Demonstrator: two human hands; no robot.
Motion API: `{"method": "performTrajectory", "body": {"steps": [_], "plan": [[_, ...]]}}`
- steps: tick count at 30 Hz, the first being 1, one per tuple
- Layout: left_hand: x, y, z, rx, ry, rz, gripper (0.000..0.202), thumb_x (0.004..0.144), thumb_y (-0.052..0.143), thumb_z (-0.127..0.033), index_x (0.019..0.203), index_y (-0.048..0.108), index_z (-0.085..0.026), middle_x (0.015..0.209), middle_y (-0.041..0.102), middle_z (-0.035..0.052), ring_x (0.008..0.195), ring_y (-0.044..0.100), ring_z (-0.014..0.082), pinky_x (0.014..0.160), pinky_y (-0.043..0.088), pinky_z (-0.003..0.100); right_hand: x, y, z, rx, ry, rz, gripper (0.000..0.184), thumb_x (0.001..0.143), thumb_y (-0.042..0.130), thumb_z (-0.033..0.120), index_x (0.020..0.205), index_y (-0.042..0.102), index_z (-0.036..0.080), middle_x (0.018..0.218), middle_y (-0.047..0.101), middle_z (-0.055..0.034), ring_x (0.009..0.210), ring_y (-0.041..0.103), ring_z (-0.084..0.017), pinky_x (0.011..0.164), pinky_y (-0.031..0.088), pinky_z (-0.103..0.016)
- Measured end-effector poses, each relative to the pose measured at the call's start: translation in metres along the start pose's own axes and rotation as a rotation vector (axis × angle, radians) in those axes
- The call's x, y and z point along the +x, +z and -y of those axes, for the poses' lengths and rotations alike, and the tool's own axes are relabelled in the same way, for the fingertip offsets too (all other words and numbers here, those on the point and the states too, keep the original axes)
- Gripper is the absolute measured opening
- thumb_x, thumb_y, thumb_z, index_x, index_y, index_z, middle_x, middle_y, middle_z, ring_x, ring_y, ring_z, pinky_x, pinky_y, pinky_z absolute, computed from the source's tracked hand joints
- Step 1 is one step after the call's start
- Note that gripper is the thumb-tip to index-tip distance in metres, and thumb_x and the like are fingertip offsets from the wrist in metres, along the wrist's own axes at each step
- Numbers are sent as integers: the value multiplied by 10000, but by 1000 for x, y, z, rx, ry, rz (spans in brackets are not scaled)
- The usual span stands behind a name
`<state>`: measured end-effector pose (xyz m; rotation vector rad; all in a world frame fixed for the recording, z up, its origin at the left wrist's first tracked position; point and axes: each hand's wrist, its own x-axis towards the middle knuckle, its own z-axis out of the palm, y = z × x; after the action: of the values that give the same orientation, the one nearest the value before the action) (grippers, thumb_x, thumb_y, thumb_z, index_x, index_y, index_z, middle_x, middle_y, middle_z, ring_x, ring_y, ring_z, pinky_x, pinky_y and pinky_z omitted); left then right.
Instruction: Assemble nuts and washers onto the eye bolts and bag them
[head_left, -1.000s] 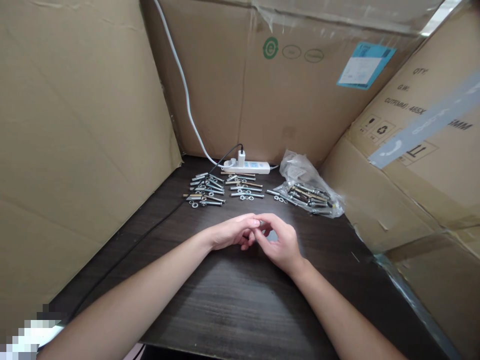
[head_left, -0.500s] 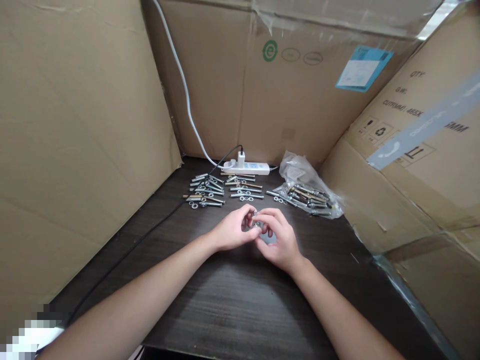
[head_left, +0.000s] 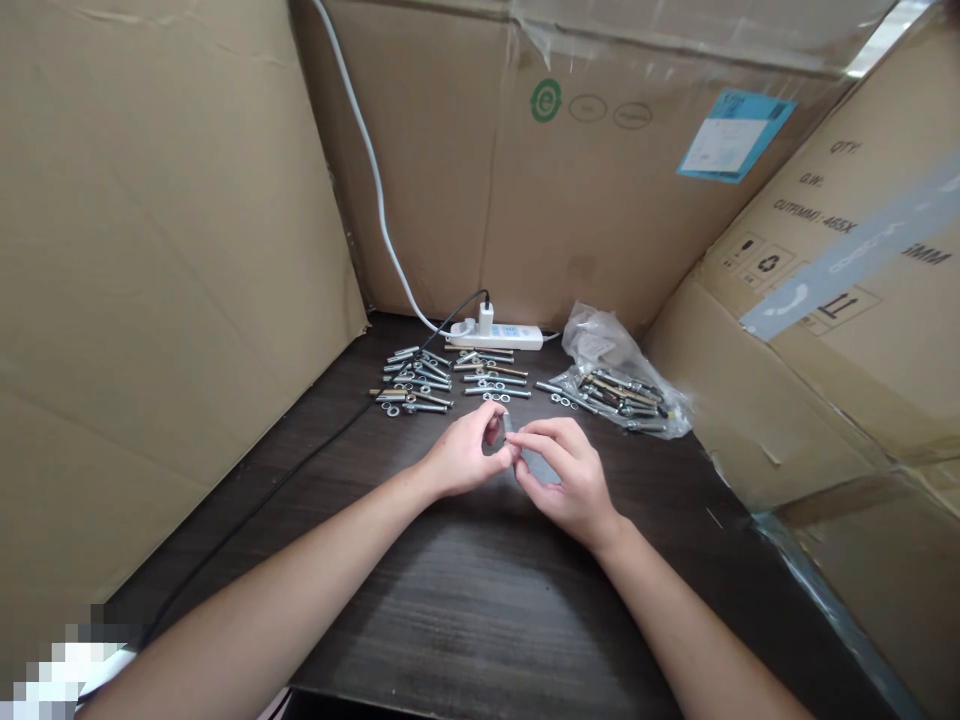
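Note:
Over the middle of the table, my left hand [head_left: 468,450] is closed, thumb and fingers curled round a short silvery metal sleeve [head_left: 508,424] that stands nearly upright. From the right, the fingertips of my right hand [head_left: 561,470] pinch at the sleeve's lower end, close to the left thumb. Fingers partly cover the piece, so I cannot see whether a bolt is inside it. Just beyond the hands, loose bolts [head_left: 498,392], sleeves, nuts and washers [head_left: 393,411] lie in rough groups on the dark tabletop.
A clear plastic bag [head_left: 600,338] with more bolts lies at the back right. Behind the groups is a white power strip [head_left: 517,337] with a plugged-in adapter. A black cable [head_left: 289,465] crosses the left side. Cardboard walls [head_left: 450,180] enclose the table [head_left: 480,620].
My right hand's fingers have shifted slightly right and straightened into a pinch, so more of the metal sleeve shows. The left hand has stayed nearly in place. The view has shifted slightly.

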<state>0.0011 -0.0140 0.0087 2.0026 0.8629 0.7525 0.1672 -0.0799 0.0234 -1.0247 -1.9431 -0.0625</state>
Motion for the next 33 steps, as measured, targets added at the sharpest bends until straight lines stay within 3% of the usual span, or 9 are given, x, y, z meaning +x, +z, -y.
{"method": "performTrajectory", "body": {"steps": [8,15,21,27,33], "plan": [[0,2,-1,56,2,31,302,783,542,-404,983,482,-186,783,494,-15,688,451,130,622,395,251,1,2,-1,-20,8,-24,193,770,622,141,943,613,225,931,630,-59,871,582,-199,753,527,-354],[0,1,1,45,-38,61,280,756,563,-384,942,499,-184,780,530,-16,667,463,123,610,394,243,-1,2,-4,-47,-57,64,353,768,594,126,1093,631,258,1038,624,-69,958,566,-223,793,524,-381],[2,0,1,-35,-34,65,320,766,547,-420,959,481,-174,747,484,-29,653,426,113,611,385,242,0,1,-3,6,-37,81,375,821,559,105,1161,595,259,1016,631,-68,959,559,-222,815,518,-404],[0,1,-2,-36,-22,105,297,806,527,-435,950,502,-177,792,499,-15,703,448,125,645,398,246,0,1,-2,-26,-17,-48,198,790,629,143,963,616,239,953,616,-64,900,558,-215,781,510,-396],[-1,-1,-2,-17,-4,157,311,822,513,-443,982,533,-178,849,528,5,763,475,146,693,415,261,0,3,-2,-30,-8,-49,131,769,626,136,858,582,220,906,600,-61,859,554,-206,737,505,-365]]}}
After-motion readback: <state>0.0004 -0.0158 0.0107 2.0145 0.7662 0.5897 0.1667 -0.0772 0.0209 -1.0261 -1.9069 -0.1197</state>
